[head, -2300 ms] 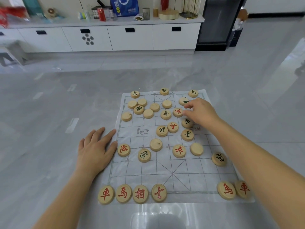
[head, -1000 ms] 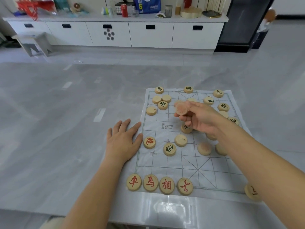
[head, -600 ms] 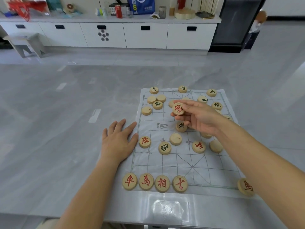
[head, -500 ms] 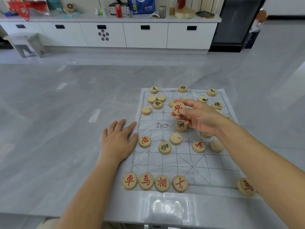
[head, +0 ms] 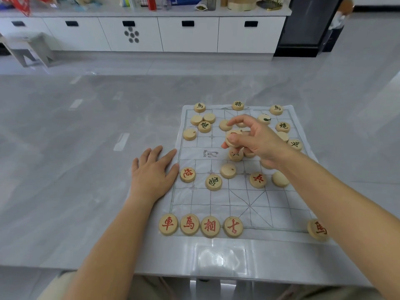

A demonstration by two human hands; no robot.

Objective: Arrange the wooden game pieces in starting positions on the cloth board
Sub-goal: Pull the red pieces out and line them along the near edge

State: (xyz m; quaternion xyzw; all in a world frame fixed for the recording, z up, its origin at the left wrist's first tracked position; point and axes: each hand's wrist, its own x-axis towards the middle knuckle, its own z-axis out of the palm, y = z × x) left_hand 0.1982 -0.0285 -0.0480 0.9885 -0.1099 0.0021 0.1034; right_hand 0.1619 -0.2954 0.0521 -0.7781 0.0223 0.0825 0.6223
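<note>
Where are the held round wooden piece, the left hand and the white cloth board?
Held round wooden piece (head: pixel 235 133): head view, upper rim.
Left hand (head: pixel 151 176): head view, back of hand.
White cloth board (head: pixel 216 202): head view, bare near grid.

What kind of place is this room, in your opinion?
Likely an indoor lounge or break room, in a home or office: white drawer cabinets along the wall, a cluttered counter above them, and a big grey table.
</note>
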